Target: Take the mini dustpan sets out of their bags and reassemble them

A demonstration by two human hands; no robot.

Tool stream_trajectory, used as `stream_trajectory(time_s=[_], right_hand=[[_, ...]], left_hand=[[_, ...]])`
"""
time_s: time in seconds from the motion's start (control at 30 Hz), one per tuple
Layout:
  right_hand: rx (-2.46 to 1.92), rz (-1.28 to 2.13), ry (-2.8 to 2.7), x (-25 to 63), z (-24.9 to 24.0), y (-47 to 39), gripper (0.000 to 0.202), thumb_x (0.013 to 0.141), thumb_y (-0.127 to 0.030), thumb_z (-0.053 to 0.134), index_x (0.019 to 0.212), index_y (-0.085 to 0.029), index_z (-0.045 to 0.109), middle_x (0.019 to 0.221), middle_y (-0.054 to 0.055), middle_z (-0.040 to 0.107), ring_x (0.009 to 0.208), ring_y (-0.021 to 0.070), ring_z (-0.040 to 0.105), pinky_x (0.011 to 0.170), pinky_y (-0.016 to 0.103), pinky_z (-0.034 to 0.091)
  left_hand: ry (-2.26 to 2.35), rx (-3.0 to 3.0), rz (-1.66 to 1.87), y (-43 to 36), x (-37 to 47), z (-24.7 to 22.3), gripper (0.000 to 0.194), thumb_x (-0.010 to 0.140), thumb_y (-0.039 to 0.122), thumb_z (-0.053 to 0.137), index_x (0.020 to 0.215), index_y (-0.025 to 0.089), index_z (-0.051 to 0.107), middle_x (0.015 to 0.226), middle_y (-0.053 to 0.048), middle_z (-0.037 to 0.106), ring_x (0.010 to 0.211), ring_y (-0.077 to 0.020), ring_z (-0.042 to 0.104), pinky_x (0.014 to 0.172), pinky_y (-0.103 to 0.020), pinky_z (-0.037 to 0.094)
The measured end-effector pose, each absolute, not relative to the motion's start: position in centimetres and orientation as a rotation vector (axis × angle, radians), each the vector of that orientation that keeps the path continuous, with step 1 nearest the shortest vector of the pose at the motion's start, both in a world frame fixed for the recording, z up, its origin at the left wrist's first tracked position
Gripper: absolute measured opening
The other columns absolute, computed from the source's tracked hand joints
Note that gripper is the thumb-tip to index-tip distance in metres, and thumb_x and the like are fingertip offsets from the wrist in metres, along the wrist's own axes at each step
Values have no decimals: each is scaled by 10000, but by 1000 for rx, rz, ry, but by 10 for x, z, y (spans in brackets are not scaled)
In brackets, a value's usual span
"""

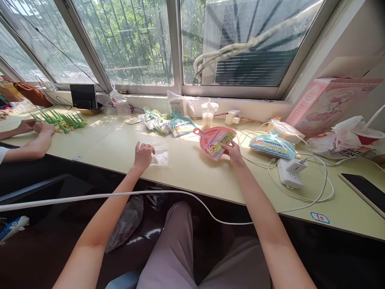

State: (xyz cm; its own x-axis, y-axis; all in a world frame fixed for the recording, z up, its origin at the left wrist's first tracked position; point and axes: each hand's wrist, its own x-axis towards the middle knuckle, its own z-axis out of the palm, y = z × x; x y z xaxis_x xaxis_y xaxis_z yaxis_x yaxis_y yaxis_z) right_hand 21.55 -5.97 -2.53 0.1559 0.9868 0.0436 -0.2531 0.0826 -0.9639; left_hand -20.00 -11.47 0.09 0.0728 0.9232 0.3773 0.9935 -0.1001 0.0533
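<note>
Head view: pink dustpan [210,138] with labelled packet [221,143] inside, beside clear bag [161,157].

Pale yellow table [105,144]: clear bag [161,157], cup [207,120], power strip [285,175], phone [367,192].

Plain, creased trousers [173,245] in dusty mauve; the left hand [143,155], right hand [233,152] and both forearms [261,204] bare.
</note>
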Motion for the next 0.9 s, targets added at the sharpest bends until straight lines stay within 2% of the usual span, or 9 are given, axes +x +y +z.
stream_trajectory(time_s=[0.07, 0.17, 0.27, 0.37, 0.5, 0.57, 0.67, 0.8, 0.9], right_hand=[[-1046, 1170, -921, 215, -26, -60, 366, 616, -200, 781, 954, -178, 641, 818, 15, 722, 678, 163, 681, 602, 293, 598], [-1050, 1180, -910, 214, -25, -61, 345, 615, -176, 772, 941, -175, 660, 800, 10, 721, 660, 155, 675, 586, 280, 592], [-1032, 1190, -900, 214, -22, -63, 318, 626, -155, 763, 928, -179, 667, 801, 7, 725, 655, 150, 676, 582, 272, 590], [-1034, 1206, -852, 214, -20, -62, 289, 636, -123, 749, 908, -177, 665, 809, 10, 729, 676, 155, 688, 591, 273, 597], [-1036, 1209, -807, 214, -17, -60, 277, 650, -98, 741, 903, -169, 656, 797, 15, 729, 654, 156, 685, 593, 285, 602], [-1017, 1219, -811, 213, -17, -60, 283, 656, -97, 748, 913, -168, 653, 801, 19, 734, 646, 158, 687, 611, 301, 609], [-990, 1234, -811, 213, -15, -60, 281, 666, -99, 748, 920, -170, 653, 794, 18, 737, 644, 165, 694, 645, 322, 618], [-968, 1226, -799, 212, -12, -59, 253, 687, -107, 726, 921, -170, 651, 761, 8, 732, 633, 157, 692, 626, 297, 613], [-955, 1224, -796, 212, -11, -60, 262, 690, -103, 719, 932, -172, 644, 767, 8, 734, 632, 156, 692, 615, 295, 611]], left_hand=[[-2078, -2036, -405, -118, -184, 3, 380, 881, 213, 428, 1126, 148, 712, 1110, -160, 687, 1119, -327, 585, 1081, -514, 362], [-2122, -2015, -327, -118, -157, -3, 562, 918, 376, 448, 1407, 112, 526, 1303, -192, 610, 1162, -350, 578, 997, -490, 437], [-1920, -2210, -287, -116, -140, -10, 464, 895, 200, 444, 1326, 208, 617, 1420, -113, 554, 1249, -299, 547, 1060, -439, 405], [-1746, -2419, -275, -119, -136, -8, 479, 848, 54, 396, 1116, 278, 723, 1341, -19, 627, 1208, -233, 584, 1043, -383, 424], [-1811, -2429, -276, -132, -138, -2, 301, 918, 188, 429, 969, 250, 719, 1236, -21, 677, 1115, -234, 627, 874, -346, 517], [-1782, -2393, -289, -140, -140, 0, 272, 946, 322, 464, 1104, 248, 673, 1368, -42, 598, 1197, -258, 584, 870, -357, 528], [-1815, -2204, -302, -145, -151, 1, 461, 933, 412, 509, 1358, 235, 527, 1530, -100, 432, 1317, -301, 495, 909, -383, 519], [-2071, -2069, 35, -138, -174, 8, 364, 938, 345, 458, 1190, 176, 659, 1247, -157, 652, 1084, -316, 648, 871, -385, 511], [-2119, -2059, 193, -131, -180, 13, 388, 942, 259, 362, 1055, 161, 720, 1082, -155, 713, 1023, -327, 672, 847, -395, 502]])
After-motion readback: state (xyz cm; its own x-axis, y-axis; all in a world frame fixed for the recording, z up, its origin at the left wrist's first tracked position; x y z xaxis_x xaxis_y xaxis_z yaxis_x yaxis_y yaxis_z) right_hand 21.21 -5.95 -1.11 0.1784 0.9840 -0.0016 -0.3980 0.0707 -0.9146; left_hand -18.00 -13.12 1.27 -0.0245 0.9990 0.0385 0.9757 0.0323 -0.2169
